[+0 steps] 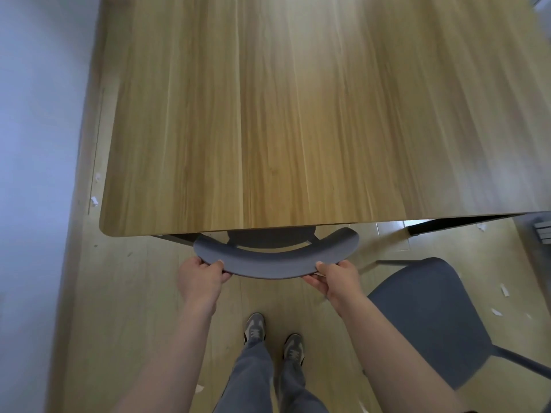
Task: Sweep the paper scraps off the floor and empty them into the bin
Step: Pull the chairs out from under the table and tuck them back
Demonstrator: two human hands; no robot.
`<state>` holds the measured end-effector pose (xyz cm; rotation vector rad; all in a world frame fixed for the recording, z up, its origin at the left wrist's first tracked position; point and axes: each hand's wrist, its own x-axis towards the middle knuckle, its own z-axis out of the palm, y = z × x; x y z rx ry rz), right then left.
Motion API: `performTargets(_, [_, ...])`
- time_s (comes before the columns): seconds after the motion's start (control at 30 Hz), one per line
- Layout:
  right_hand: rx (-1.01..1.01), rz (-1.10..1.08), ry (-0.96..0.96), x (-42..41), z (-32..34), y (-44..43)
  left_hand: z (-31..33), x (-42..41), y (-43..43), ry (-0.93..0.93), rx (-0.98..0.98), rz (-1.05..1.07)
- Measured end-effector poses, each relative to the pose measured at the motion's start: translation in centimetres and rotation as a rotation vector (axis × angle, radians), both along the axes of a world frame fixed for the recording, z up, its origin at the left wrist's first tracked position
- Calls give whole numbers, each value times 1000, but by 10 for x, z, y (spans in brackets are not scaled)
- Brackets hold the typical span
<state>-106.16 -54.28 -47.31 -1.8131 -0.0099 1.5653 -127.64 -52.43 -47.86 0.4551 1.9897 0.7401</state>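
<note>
**Preparatory step: handling furniture ahead of sweeping.** The left hand (202,278) and right hand (337,278) each grip the curved grey backrest (274,263) of a chair, one toward each end, with the thumb on top and the fingers curled under its near edge. The chair's seat lies just beyond the grip, tucked beneath the near edge of the wooden table (298,114).

The paper scraps (94,201), small white pieces, lie on the floor (119,293) well to the left of the grip, beside the table's corner. More lie well to the right of the grip, past a second grey chair (423,317), and one lies nearer the body than the grip, under the left forearm.

Sweeping appears not yet begun, since no broom, dustpan or bin is in view. Whether the chair is being drawn out or pushed in cannot be told. The next move likely calls for clearing it off the scattered area, then fetching a broom.

The floor is pale wood-effect plank. A bluish-white wall (35,114) stands far left of the grip, and a black table leg (414,231) stands to its right.
</note>
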Motion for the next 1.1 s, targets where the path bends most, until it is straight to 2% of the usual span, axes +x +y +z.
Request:
performTargets(0.37, [19,24,-22,9,4,20,-1,8,11,-47,41,54])
performTargets(0.5, [30,-20,-33,-2,-5,17,0,2,21,19,10,20])
performTargets(0.77, [29,-53,-52,-6,-6,17,-2,0,16,17,43,-25])
performTargets(0.9, [59,-81,-71,-11,-2,12,-2,-5,10,-78,65,-54])
performTargets(1.0, [80,-118,-69,-16,3,5,4,-10,2,-217,56,-48])
performTargets(1.1, [79,-74,-78,-17,10,-4,11,-12,-9,-267,43,-105])
